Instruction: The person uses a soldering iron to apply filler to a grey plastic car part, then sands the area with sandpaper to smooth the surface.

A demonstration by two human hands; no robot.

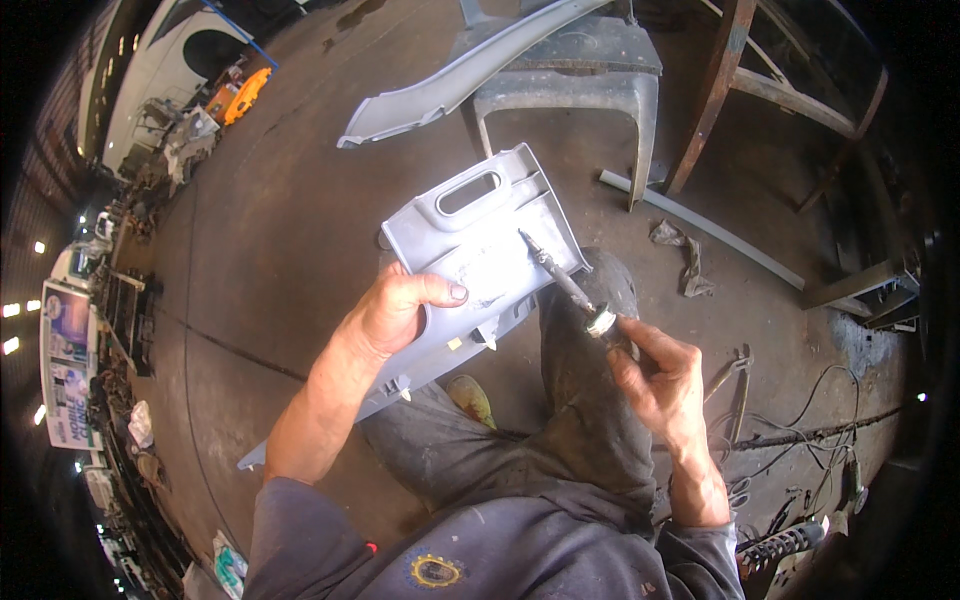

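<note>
Left hand (388,315) gripping long grey plastic panel (485,262), lower-left to upper-right; right hand (662,388) pinching slim metal-shafted tool (570,287), tip up-left.

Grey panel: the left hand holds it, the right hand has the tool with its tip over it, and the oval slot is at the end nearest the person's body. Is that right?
Not quite: the head view shows the oval slot at the far end of the grey panel, away from the body. The left hand, right hand and tool are as you said.

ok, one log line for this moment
left hand: holding grey panel | right hand: holding pointed tool, tip over panel | nearby: chair, crumpled scrap on floor
</note>
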